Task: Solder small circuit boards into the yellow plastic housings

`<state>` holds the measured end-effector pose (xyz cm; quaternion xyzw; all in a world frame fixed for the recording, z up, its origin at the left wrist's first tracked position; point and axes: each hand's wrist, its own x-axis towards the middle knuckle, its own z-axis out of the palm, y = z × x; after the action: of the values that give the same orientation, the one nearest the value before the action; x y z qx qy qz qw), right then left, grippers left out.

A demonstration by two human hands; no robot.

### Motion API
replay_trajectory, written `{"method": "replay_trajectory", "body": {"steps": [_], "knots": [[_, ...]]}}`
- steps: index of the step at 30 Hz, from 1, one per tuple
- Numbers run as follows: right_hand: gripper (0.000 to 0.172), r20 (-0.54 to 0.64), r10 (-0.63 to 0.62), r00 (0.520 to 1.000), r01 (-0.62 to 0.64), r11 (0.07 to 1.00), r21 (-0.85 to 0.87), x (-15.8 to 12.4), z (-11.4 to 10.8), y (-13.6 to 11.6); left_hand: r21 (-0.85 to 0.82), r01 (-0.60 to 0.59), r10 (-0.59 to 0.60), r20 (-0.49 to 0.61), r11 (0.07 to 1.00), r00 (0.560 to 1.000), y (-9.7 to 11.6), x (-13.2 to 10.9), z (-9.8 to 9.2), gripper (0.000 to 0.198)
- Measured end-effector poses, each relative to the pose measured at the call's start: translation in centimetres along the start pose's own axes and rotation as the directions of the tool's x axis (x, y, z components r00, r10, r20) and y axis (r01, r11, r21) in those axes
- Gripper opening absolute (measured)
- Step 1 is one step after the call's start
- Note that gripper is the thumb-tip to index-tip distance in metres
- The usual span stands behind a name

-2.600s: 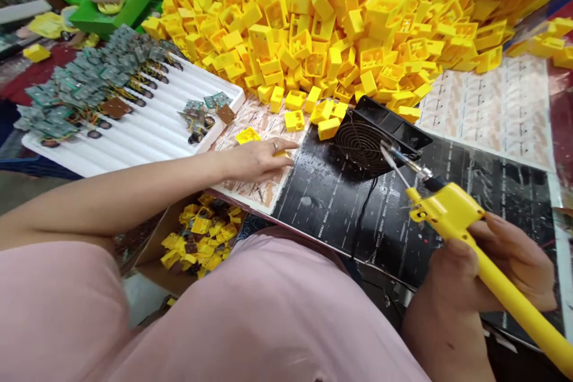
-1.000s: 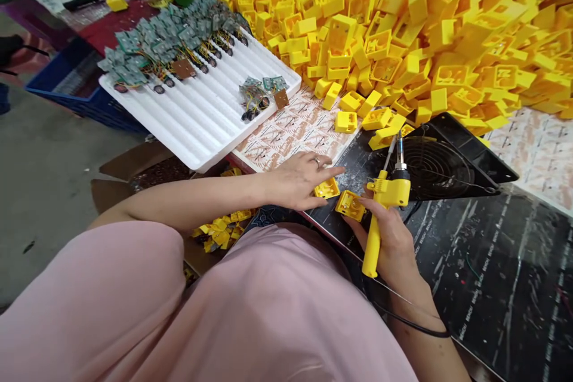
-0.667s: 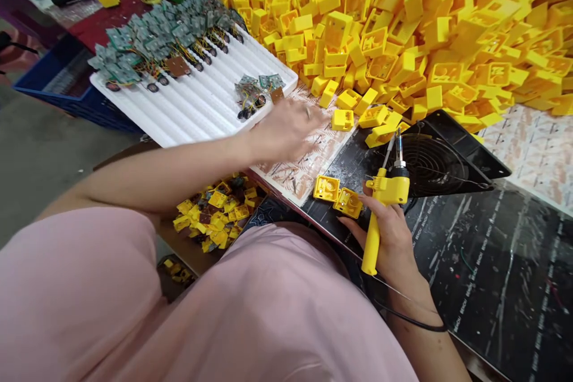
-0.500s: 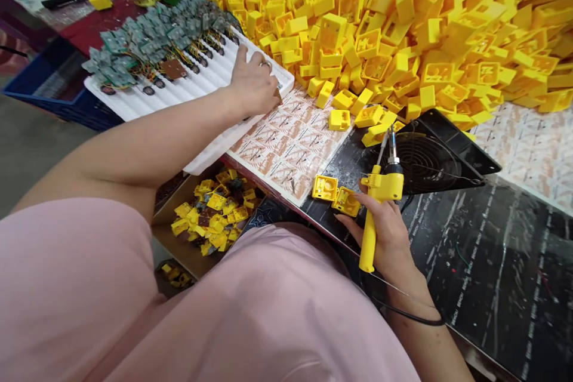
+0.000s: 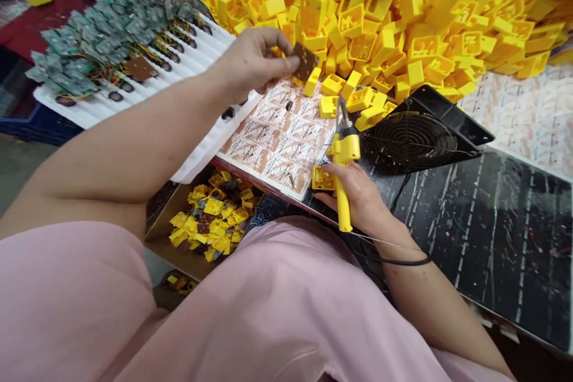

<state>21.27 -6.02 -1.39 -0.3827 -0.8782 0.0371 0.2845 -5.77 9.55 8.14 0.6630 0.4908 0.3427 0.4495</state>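
Fingers (image 5: 280, 51) of the left hand (image 5: 253, 62) pinch a small brown square board (image 5: 305, 62), while the right hand (image 5: 358, 194) curls tight around a yellow soldering iron (image 5: 344, 149).

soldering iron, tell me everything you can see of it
The soldering iron has a glossy yellow plastic body and long handle, with a thin metal shaft pointing up and away. The right hand wraps the handle, holding the iron nearly upright over a yellow plastic housing at the edge of a black mat.
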Motion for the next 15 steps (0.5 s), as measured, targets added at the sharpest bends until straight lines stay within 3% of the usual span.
{"method": "replay_trajectory", "body": {"steps": [4, 7, 9, 12, 15], "knots": [[0.033, -0.020, 0.041, 0.999, -0.042, 0.998, -0.039, -0.5, 0.4, -0.5, 0.062, 0.048, -0.060, 0.207, 0.997, 0.977, -2.2, -2.4, 2.6, 0.026], [0.038, -0.064, 0.032, 0.997, -0.035, 0.998, -0.044, -1.3, -0.4, -0.7, 0.205, -0.091, -0.008, 0.437, 0.975, 0.900, -3.8, -5.1, 2.7, 0.022], [0.036, -0.133, 0.018, 0.991, -0.023, 0.999, -0.036, -1.6, -1.4, -0.7, 0.384, -0.226, -0.019, 0.541, 0.895, 0.841, -4.7, -6.7, 2.3, 0.029], [0.026, -0.251, -0.022, 0.968, 0.012, 0.999, -0.041, -2.0, -3.3, -0.7, 0.593, -0.334, -0.057, 0.543, 0.733, 0.838, -5.0, -8.4, 1.9, 0.040], [0.024, -0.277, -0.031, 0.960, 0.015, 0.998, -0.060, -3.4, -5.0, -0.6, 0.733, -0.296, -0.041, 0.403, 0.612, 0.914, -4.1, -9.3, 2.8, 0.045]]}}
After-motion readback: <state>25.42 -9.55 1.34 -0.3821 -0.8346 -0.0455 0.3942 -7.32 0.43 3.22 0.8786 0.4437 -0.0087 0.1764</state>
